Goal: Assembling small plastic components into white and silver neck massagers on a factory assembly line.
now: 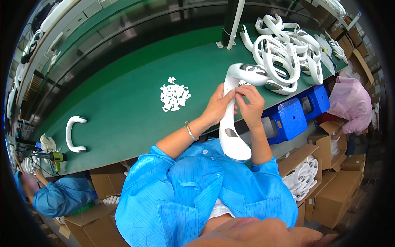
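A large white C-shaped plastic handle [235, 145] is held up in front of my chest, over the table's near edge. It has a grey oval inset near its lower end and dark slots at its upper end. My left hand [218, 106] wraps round its middle. Against the same stretch of the handle, my right hand [251, 103] has thumb and fingertips pinched together; anything between them is too small or hidden to make out. Left of my hands, a pile of small white plastic pieces [174, 97] lies on the green table [127, 103].
Many similar white handles [284, 57] are heaped at the right, beside a dark post [232, 24]. One single white handle [70, 133] lies at the left. Blue stools [290, 120] and cardboard boxes [335, 197] stand right. Co-workers sit at both sides; a green power drill [55, 157] is far left.
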Demonstrator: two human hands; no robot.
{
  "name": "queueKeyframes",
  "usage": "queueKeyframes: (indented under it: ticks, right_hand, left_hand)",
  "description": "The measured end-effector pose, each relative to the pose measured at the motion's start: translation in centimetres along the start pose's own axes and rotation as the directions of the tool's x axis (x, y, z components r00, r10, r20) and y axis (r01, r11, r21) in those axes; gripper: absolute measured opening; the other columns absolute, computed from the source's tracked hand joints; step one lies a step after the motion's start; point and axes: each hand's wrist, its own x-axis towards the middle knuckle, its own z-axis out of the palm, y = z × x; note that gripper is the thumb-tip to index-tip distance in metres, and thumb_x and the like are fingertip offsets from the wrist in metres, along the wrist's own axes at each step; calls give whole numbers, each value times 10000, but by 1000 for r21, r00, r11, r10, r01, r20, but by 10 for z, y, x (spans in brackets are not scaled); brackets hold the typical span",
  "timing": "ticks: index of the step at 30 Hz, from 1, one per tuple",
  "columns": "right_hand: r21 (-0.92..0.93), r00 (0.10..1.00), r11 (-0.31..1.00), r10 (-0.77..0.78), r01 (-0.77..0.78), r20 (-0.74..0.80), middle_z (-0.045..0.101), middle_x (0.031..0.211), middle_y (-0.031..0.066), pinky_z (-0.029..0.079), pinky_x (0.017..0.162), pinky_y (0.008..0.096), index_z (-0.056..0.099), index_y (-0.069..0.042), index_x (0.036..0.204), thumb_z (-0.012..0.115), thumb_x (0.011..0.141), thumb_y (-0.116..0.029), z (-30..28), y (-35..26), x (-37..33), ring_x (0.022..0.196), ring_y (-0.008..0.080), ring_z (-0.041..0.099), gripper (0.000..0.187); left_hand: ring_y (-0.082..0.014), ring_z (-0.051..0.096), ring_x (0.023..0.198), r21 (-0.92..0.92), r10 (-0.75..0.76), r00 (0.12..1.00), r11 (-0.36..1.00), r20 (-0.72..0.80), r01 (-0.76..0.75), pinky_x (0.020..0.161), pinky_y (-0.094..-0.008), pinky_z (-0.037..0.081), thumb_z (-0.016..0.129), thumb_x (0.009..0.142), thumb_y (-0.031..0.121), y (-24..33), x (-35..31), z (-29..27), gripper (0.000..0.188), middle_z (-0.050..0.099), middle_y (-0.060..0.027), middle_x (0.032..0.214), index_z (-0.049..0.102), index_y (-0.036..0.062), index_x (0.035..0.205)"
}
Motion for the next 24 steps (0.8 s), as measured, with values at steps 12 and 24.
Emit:
queueKeyframes:
  ticks: [12, 24]
  right_hand:
    - [623, 891, 695, 453, -360, 10, 604, 1068, 69, 459, 818, 244, 548, 21, 1170, 556, 870, -12, -8, 10, -26, 945, 129, 571, 302]
    - [502, 859, 718, 500, -483, 112, 547, 718, -30, 319, 440, 163, 609, 29, 1109, 507, 923, -89, 6, -9, -26, 529, -1, 425, 243]
  left_hand:
    - [-89, 583, 710, 428, 266, 954, 852, 140, -301, 617, -248, 517, 503, 943, 185, 4, -16, 11, 263, 603, -44, 904, 481, 25, 1150]
    - [-122, 601, 611, 18, 66, 997, 998, 46, -67, 545, -258, 532, 491, 955, 200, -7, -8, 9, 228, 605, -61, 829, 512, 33, 1109]
